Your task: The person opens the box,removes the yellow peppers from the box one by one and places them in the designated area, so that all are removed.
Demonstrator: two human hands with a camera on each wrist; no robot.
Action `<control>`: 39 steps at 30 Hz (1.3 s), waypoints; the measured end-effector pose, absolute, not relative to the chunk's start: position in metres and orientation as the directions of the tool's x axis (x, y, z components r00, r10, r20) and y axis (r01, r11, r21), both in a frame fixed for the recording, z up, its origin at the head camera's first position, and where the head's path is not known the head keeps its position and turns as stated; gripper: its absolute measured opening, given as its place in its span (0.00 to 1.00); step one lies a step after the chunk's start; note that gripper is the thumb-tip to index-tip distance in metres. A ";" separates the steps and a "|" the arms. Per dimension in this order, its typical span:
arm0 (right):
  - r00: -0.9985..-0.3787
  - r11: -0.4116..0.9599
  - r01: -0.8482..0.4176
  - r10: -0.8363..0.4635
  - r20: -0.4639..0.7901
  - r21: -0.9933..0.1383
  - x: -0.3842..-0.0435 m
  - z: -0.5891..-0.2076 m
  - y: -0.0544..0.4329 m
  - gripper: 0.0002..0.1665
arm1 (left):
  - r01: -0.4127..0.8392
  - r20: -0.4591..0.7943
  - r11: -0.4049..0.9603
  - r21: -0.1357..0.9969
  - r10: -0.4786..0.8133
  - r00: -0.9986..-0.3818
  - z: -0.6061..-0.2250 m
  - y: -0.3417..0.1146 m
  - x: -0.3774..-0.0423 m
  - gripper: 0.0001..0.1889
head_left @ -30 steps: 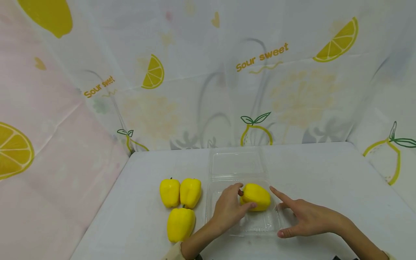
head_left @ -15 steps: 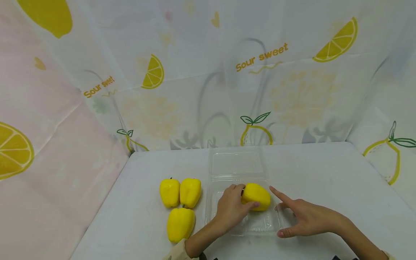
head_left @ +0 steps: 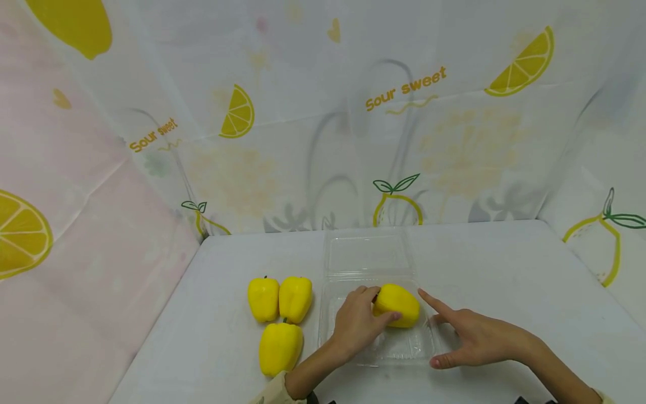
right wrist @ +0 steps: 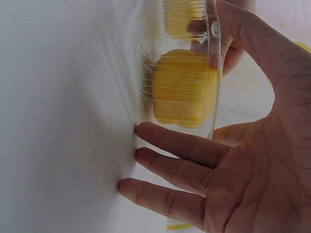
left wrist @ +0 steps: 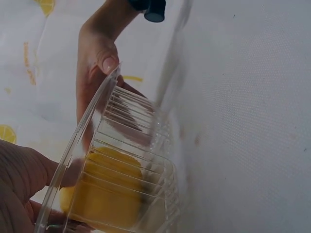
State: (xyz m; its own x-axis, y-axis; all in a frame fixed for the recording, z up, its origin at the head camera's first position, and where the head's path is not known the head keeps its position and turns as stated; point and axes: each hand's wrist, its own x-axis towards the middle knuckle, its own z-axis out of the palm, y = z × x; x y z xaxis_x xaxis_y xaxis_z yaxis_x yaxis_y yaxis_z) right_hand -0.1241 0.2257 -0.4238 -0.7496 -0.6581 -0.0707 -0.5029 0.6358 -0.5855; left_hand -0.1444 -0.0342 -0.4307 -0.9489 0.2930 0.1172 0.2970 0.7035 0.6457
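Note:
A yellow bell pepper (head_left: 398, 304) lies on its side in the clear plastic clamshell container (head_left: 398, 353), its stem end towards my left hand (head_left: 355, 322). That hand grips the pepper, thumb on the near side and fingers round the stem end. The stem is mostly hidden. My right hand (head_left: 476, 336) stands at the container's right side with fingers spread and its thumb by the near corner. In the right wrist view the pepper (right wrist: 181, 92) shows through the ribbed wall, and several straight fingertips touch the tabletop. The left wrist view also shows the pepper (left wrist: 109, 191) through the wall.
Three more yellow bell peppers sit left of the container: a back-left pepper (head_left: 263, 300), a back-right pepper (head_left: 296, 300) and a nearer pepper (head_left: 281, 349). The container's lid (head_left: 368, 252) lies folded back. A lemon-printed cloth (head_left: 303, 140) rises behind the white table (head_left: 484, 264).
My left hand has moved slightly right, its fingers coming over the stem end and its thumb further along the pepper. The pepper has barely shifted. My right hand stays in place.

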 end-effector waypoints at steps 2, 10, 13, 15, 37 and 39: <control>-0.747 0.631 -0.501 -0.661 -0.073 -0.593 -0.124 -0.424 0.226 0.66 | 0.297 0.110 0.701 0.649 0.300 -0.947 -0.430 -0.036 -0.145 0.29; -0.737 0.623 -0.500 -0.671 -0.081 -0.602 -0.126 -0.422 0.224 0.66 | 0.318 0.102 0.688 0.652 0.336 -0.936 -0.425 -0.040 -0.145 0.28; -0.739 0.627 -0.497 -0.668 -0.086 -0.600 -0.126 -0.422 0.224 0.66 | 0.321 0.100 0.693 0.645 0.340 -0.935 -0.424 -0.042 -0.145 0.28; -0.740 0.629 -0.495 -0.666 -0.088 -0.600 -0.126 -0.422 0.224 0.66 | 0.319 0.093 0.694 0.646 0.343 -0.935 -0.425 -0.043 -0.145 0.28; -0.757 0.648 -0.482 -0.647 -0.092 -0.590 -0.124 -0.423 0.224 0.66 | 0.374 0.161 0.670 0.641 0.359 -0.919 -0.418 -0.062 -0.136 0.26; -0.754 0.644 -0.482 -0.650 -0.094 -0.594 -0.124 -0.423 0.224 0.67 | 0.376 0.169 0.662 0.649 0.356 -0.919 -0.418 -0.065 -0.135 0.26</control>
State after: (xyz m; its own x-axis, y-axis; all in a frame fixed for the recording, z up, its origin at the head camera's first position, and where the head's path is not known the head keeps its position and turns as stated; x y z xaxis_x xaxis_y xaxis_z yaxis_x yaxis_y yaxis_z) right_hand -0.1239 0.2244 -0.4228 -0.7542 -0.6499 -0.0937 -0.4816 0.6445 -0.5939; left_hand -0.1346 -0.0645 -0.4179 -0.9192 0.3555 0.1693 0.3756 0.6621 0.6485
